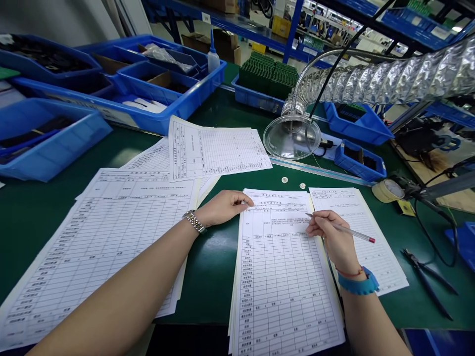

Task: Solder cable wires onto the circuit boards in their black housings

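A stack of printed forms [282,277] with table grids lies in front of me on the green bench. My left hand [227,206], with a metal watch at the wrist, grips the stack's upper left edge between thumb and fingers. In my right hand [332,232] is a clear ballpoint pen [356,232] with a red end. Its tip points at the upper right part of the top form, and the hand's side rests over the paper's right edge. Another sheet [361,237] lies partly beneath that hand.
More forms [111,237] spread at left, with a curled sheet [222,151] behind. Blue bins [163,111] line the back left. A foil duct with a clear hood [292,138] hangs over the bench. Pliers [426,279] and a tape roll [388,190] are at right.
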A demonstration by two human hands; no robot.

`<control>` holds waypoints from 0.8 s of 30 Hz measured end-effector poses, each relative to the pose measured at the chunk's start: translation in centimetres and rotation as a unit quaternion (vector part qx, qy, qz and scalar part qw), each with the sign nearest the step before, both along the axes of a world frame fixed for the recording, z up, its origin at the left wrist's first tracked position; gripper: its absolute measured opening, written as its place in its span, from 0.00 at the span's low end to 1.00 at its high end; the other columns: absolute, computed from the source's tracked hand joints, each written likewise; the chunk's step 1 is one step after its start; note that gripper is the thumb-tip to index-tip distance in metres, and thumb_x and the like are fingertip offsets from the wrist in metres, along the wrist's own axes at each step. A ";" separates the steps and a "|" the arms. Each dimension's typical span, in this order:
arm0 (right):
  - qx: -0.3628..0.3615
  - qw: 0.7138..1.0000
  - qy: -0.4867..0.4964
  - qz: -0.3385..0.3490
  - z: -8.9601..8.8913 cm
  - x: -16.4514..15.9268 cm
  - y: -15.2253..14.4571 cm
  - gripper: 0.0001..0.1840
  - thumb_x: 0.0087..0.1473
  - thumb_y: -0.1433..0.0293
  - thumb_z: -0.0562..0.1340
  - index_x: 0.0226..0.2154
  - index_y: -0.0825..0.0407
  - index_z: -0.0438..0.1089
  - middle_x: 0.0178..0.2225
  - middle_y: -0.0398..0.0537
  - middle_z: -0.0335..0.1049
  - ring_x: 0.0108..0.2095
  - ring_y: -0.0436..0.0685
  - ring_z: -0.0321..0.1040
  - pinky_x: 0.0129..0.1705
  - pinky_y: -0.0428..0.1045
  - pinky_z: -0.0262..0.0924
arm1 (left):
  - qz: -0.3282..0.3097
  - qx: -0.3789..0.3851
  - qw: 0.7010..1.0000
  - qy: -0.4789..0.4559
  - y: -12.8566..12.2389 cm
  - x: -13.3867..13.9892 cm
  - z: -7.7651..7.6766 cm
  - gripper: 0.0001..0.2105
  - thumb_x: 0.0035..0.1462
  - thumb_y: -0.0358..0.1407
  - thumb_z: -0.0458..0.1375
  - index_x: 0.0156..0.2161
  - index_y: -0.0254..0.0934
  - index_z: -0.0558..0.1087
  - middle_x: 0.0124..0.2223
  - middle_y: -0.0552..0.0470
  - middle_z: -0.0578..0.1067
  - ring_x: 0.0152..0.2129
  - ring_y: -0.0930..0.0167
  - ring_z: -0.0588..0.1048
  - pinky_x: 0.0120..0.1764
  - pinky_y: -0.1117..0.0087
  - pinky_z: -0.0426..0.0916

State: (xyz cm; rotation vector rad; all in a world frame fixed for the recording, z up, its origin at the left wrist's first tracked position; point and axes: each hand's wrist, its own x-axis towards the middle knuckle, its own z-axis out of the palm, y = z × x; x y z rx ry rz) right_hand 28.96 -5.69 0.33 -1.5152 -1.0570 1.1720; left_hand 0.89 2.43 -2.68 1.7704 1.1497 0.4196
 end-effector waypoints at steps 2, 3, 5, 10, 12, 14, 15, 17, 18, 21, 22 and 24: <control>-0.006 0.999 -0.026 0.029 -0.5 -0.6 -0.2 0.12 0.49 0.63 0.60 0.34 0.54 0.68 0.28 0.48 0.70 0.26 0.53 0.69 0.29 0.50 0.66 | 0.002 0.005 1.000 0.008 -0.1 0.0 0.1 0.12 0.53 0.42 0.52 0.38 0.40 0.75 0.35 0.51 0.73 0.27 0.72 0.69 0.30 0.70 0.63; -0.011 0.998 -0.046 0.049 -0.8 -1.0 -0.3 0.12 0.49 0.63 0.59 0.35 0.54 0.68 0.28 0.48 0.70 0.26 0.53 0.68 0.29 0.49 0.65 | 0.004 0.009 1.000 0.011 -0.1 0.0 0.2 0.13 0.53 0.42 0.52 0.38 0.40 0.75 0.34 0.51 0.73 0.26 0.72 0.68 0.29 0.71 0.63; -0.024 0.992 -0.087 0.087 -1.4 -1.8 -0.3 0.12 0.49 0.63 0.58 0.34 0.54 0.69 0.24 0.46 0.70 0.24 0.52 0.66 0.27 0.48 0.63 | 0.004 0.017 1.000 0.011 -0.1 0.0 0.2 0.13 0.53 0.42 0.52 0.38 0.39 0.75 0.33 0.51 0.73 0.24 0.73 0.67 0.27 0.72 0.62; -0.040 0.985 -0.124 0.110 -2.3 -2.8 0.0 0.09 0.48 0.65 0.58 0.30 0.52 0.70 0.22 0.43 0.69 0.23 0.50 0.64 0.25 0.46 0.59 | 0.006 0.019 1.000 0.013 -0.1 0.0 0.2 0.13 0.53 0.42 0.52 0.38 0.40 0.75 0.33 0.52 0.73 0.24 0.74 0.67 0.27 0.73 0.62; -0.043 0.984 -0.131 0.110 -2.3 -2.9 0.2 0.09 0.48 0.66 0.58 0.30 0.52 0.70 0.23 0.43 0.70 0.23 0.50 0.64 0.26 0.46 0.59 | 0.006 0.014 1.000 0.015 -0.1 0.0 0.1 0.13 0.53 0.41 0.52 0.38 0.40 0.75 0.33 0.52 0.73 0.24 0.73 0.68 0.27 0.72 0.62; -0.046 0.983 -0.136 0.111 -2.1 -2.9 0.3 0.09 0.47 0.66 0.58 0.30 0.52 0.71 0.24 0.43 0.70 0.23 0.50 0.64 0.28 0.46 0.59 | 0.004 0.013 1.000 0.016 -0.1 0.0 0.1 0.13 0.53 0.41 0.52 0.38 0.40 0.75 0.34 0.52 0.73 0.25 0.73 0.68 0.27 0.72 0.62; -0.046 0.983 -0.139 0.111 -2.1 -2.9 0.3 0.09 0.47 0.66 0.58 0.30 0.52 0.71 0.24 0.43 0.70 0.23 0.50 0.63 0.28 0.46 0.60 | 0.003 0.014 1.000 0.017 -0.1 0.0 0.1 0.12 0.54 0.41 0.52 0.38 0.40 0.75 0.34 0.52 0.73 0.25 0.73 0.68 0.27 0.72 0.61; -0.048 0.982 -0.141 0.113 -2.1 -3.0 0.3 0.08 0.47 0.66 0.58 0.29 0.52 0.71 0.24 0.43 0.70 0.23 0.50 0.63 0.28 0.47 0.59 | 0.002 0.016 1.000 0.021 -0.1 0.0 0.2 0.12 0.54 0.41 0.52 0.38 0.40 0.75 0.33 0.52 0.73 0.25 0.73 0.67 0.27 0.72 0.61; -0.049 0.982 -0.141 0.113 -2.1 -3.0 0.3 0.08 0.47 0.66 0.58 0.29 0.52 0.71 0.24 0.43 0.70 0.23 0.50 0.63 0.28 0.47 0.59 | 0.002 0.015 1.000 0.021 -0.1 0.0 0.2 0.12 0.53 0.41 0.52 0.38 0.40 0.74 0.33 0.52 0.73 0.25 0.73 0.67 0.27 0.72 0.61; -0.055 0.983 -0.140 0.104 -2.4 -2.9 0.3 0.07 0.46 0.67 0.58 0.29 0.52 0.70 0.23 0.43 0.69 0.22 0.49 0.62 0.25 0.46 0.58 | 0.003 0.010 1.000 0.020 -0.2 0.0 0.2 0.12 0.53 0.41 0.52 0.39 0.40 0.74 0.33 0.52 0.73 0.26 0.72 0.68 0.28 0.71 0.61; -0.059 0.984 -0.138 0.100 -2.5 -2.9 0.4 0.07 0.46 0.67 0.58 0.29 0.52 0.70 0.22 0.43 0.69 0.21 0.49 0.62 0.24 0.45 0.58 | 0.004 0.009 1.000 0.019 -0.2 0.0 0.2 0.12 0.53 0.41 0.52 0.39 0.40 0.74 0.34 0.52 0.73 0.26 0.72 0.68 0.28 0.71 0.62; -0.065 0.985 -0.131 0.091 -2.7 -2.9 0.4 0.08 0.47 0.67 0.57 0.29 0.53 0.70 0.21 0.44 0.69 0.20 0.49 0.62 0.22 0.45 0.57 | 0.006 0.009 1.000 0.019 -0.1 0.0 0.2 0.12 0.53 0.41 0.53 0.39 0.40 0.74 0.34 0.52 0.73 0.26 0.73 0.68 0.29 0.71 0.62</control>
